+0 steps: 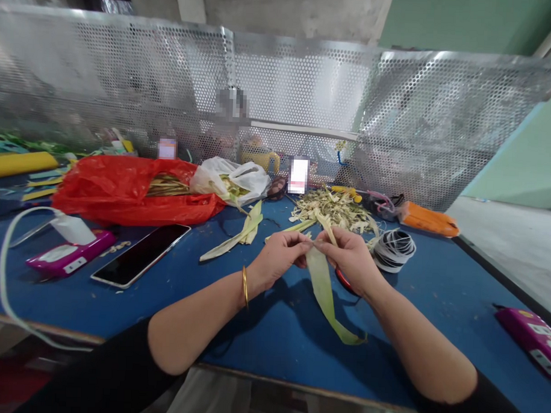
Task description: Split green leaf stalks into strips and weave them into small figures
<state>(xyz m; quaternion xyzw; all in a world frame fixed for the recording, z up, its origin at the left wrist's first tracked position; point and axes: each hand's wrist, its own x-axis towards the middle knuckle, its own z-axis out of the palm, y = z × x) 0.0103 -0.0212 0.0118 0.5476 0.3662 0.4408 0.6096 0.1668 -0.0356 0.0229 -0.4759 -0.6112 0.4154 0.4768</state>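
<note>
Both hands meet over the blue table [186, 294] and pinch the top of a long pale green leaf strip [323, 286]. My left hand [280, 255] is closed on the strip's upper end from the left. My right hand [350, 257] grips it from the right, fingers closed. The strip hangs down toward me and curls at its lower end. Something red [344, 280] shows under my right wrist; I cannot make out what it is. A gold bangle [244, 286] sits on my left wrist.
A pile of leaf scraps [336, 210] lies behind the hands, loose leaves [242, 232] to the left. A red plastic bag [122, 189], a white bag [231, 176], a phone [140, 254], a spool of cord [394, 250], pink devices [70, 253] [530, 336], a perforated metal screen [283, 98] behind.
</note>
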